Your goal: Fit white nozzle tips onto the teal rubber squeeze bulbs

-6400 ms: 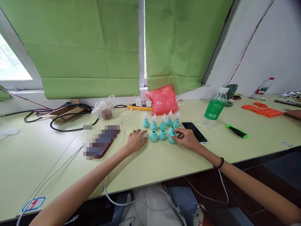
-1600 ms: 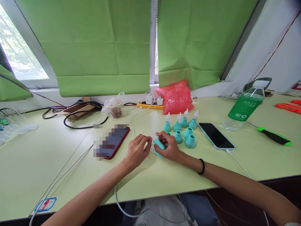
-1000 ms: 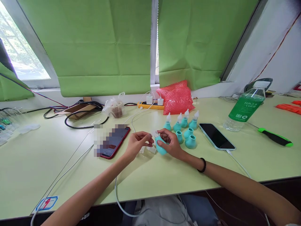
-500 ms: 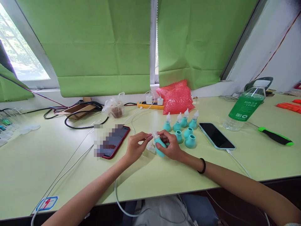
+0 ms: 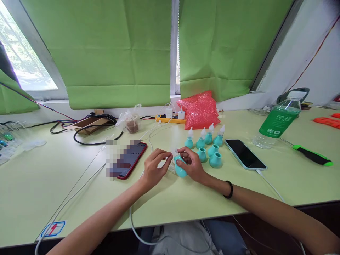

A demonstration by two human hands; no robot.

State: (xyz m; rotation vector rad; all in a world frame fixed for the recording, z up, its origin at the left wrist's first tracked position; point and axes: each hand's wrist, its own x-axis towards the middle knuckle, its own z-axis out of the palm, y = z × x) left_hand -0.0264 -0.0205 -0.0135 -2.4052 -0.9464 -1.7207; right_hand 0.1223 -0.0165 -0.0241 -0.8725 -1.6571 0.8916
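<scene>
My right hand is wrapped round a teal squeeze bulb, holding it tilted just above the table. A translucent nozzle tip shows at the bulb's mouth, partly hidden by fingers. The thumb and forefinger of my left hand are pinched together at the outer end of this tip. Below the hands, a small clear part lies half hidden beside the bulb. Several teal bulbs with clear nozzles stand beyond my right hand. In front of them are three open-mouthed bulbs without nozzles.
A red-cased phone lies left of my hands; another phone, cable attached, is to the right. Farther right are a water bottle and a screwdriver. Pink bubble wrap and a power strip sit at the back.
Both hands stay close together over the bulb. The bulb has turned slightly in my right hand, and less of the clear tip shows. My left hand has shifted very little.
</scene>
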